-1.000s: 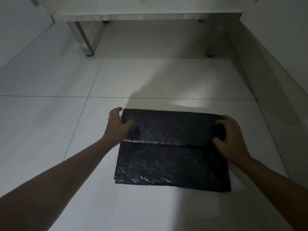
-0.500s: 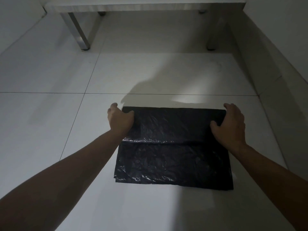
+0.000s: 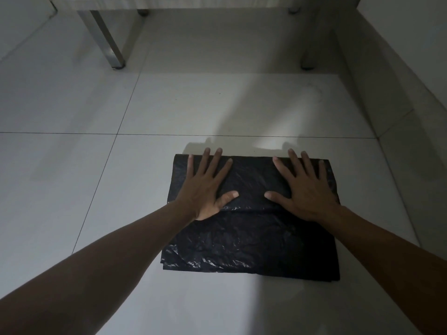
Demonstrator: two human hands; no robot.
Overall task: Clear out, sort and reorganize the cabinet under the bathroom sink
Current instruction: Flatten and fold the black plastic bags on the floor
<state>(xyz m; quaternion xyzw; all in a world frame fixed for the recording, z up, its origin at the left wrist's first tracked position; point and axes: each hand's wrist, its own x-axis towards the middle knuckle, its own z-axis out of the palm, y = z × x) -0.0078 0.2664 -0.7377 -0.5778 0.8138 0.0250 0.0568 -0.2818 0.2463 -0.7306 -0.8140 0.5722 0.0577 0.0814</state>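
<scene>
Both hands are flat on the bag, palms down. The left hand [image 3: 210, 187] sits a bit left of center in the frame with its fingers spread wide and straight, thumb sticking out toward the middle, and the two longest fingertips poke just past the bag's far edge onto the floor. The right hand [image 3: 305, 187] mirrors it a little to the right, fingers fanned out the same way, thumb pointing in toward the other thumb, tips right at the far edge. Neither hand is gripping or pinching anything, they're just pressing down flat.

The thing under them is a black plastic bag [image 3: 251, 243], folded into a rough rectangle, lying in the lower middle of the frame. There's a fold line running across it just below the thumbs, so the hands are on the doubled-over top part, and the lower part is crinkly and catches a bit of shine along the bottom left corner.

It's all on a pale tiled floor [image 3: 72, 177] with thin dark grout lines. At the top of the frame is the underside of a cabinet [image 3: 193, 2] standing on a metal leg [image 3: 106, 37] at upper left and another leg [image 3: 308, 56] in shadow at upper right. A wall [image 3: 399, 68] runs down the right side. The lighting is pretty dim.
</scene>
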